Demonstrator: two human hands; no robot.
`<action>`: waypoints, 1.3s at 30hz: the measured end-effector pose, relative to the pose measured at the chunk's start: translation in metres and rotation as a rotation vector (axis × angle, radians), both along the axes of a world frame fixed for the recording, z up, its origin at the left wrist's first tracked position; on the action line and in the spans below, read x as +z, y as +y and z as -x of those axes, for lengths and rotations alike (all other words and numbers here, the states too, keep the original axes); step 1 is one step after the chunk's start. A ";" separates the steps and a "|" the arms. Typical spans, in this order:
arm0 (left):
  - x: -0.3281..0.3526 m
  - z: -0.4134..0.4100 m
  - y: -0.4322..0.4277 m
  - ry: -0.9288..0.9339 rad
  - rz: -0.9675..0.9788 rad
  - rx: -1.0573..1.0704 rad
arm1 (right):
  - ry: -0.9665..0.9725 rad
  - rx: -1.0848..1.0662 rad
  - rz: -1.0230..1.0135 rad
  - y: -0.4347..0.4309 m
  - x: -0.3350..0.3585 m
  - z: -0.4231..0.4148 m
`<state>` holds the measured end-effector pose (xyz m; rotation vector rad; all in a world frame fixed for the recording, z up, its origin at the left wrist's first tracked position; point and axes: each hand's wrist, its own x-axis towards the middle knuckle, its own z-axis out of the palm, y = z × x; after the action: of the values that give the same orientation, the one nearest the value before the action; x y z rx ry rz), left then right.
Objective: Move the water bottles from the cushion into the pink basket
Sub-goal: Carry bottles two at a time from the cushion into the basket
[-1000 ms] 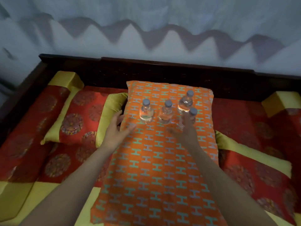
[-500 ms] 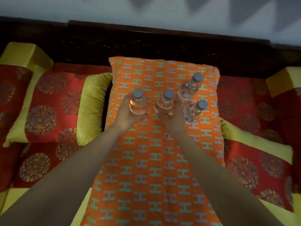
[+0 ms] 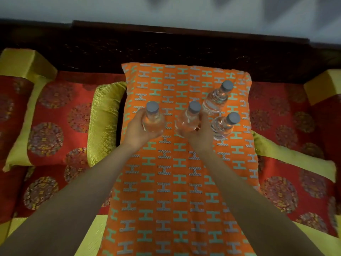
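Note:
Several small clear water bottles with grey caps stand on a long orange cushion (image 3: 177, 182) patterned with teal and grey H shapes. My left hand (image 3: 136, 132) grips the leftmost bottle (image 3: 153, 119) around its body. My right hand (image 3: 199, 137) holds the middle bottle (image 3: 188, 119) from the near side. Two more bottles stand free to the right: a far one (image 3: 215, 98) and a near one (image 3: 223, 126) next to my right hand. The pink basket is not in view.
The orange cushion lies on a dark wooden bench (image 3: 184, 47) against a pale wall. Red and yellow-green brocade cushions (image 3: 55, 122) flank it on the left and on the right (image 3: 295, 163). Yellow bolsters sit at both far corners.
Both hands reached forward from the cushion's surface and closed around the two left bottles. The view tilted down and moved closer to the cushion.

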<state>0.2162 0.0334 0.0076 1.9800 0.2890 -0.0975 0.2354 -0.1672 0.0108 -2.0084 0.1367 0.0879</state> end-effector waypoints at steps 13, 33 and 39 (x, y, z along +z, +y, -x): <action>0.070 0.072 0.031 -0.057 0.185 0.057 | -0.060 -0.105 -0.100 -0.042 0.073 0.084; 0.178 0.194 -0.154 -0.151 0.303 -0.278 | -0.123 -0.479 -0.116 -0.231 0.203 0.325; 0.196 0.225 -0.266 -0.186 0.296 -0.435 | -0.180 -0.690 -0.109 -0.323 0.231 0.404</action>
<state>-0.0092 -0.2323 0.2039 1.7123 -0.2677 -0.2201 -0.1681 -0.4904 0.2414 -1.7523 0.6808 -0.5113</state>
